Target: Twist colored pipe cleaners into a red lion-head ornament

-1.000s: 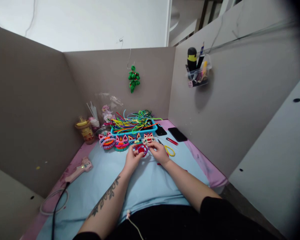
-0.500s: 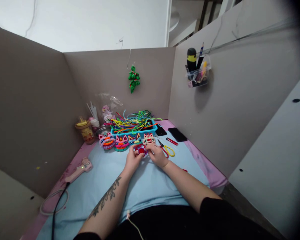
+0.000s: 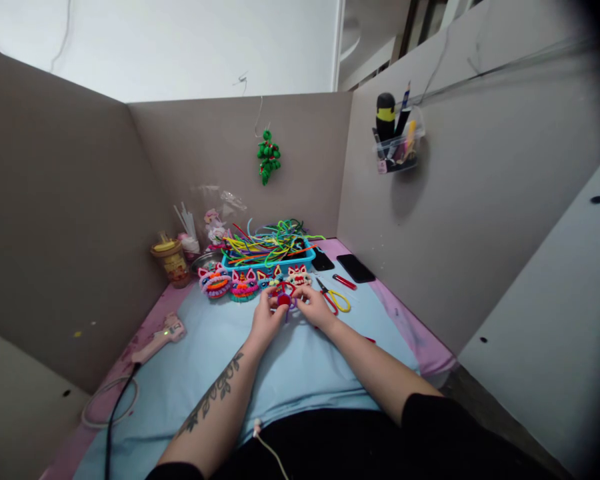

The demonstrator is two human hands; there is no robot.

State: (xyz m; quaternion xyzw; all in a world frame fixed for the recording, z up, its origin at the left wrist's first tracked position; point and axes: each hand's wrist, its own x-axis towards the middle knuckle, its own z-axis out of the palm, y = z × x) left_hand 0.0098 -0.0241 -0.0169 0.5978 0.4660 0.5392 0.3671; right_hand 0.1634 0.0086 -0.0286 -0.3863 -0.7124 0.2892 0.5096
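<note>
Between my hands is a small red and purple pipe-cleaner piece (image 3: 284,301), with a round red part facing me. My left hand (image 3: 267,313) pinches its left side, and my right hand (image 3: 314,308) grips its right edge with thumb and fingers. Just beyond stand several finished pipe-cleaner animal heads: a purple and pink one (image 3: 215,283), a pink and teal one (image 3: 243,285), a blue one (image 3: 271,277) and a cream one (image 3: 299,275). Scissors (image 3: 340,299) with yellow and red handles lie to the right of my right hand.
A blue basket (image 3: 267,265) of loose pipe cleaners stands at the back. Two dark phones, one a black phone (image 3: 356,269), and a red cutter (image 3: 345,282) lie right. At left are a pink glue gun (image 3: 160,339) with its cable and a brown cup (image 3: 171,262). Partition walls enclose the table.
Both hands stay in nearly the same place. The right hand's fingers have shifted slightly, and the red and purple piece has turned a little, with a purple strand now showing below it.
</note>
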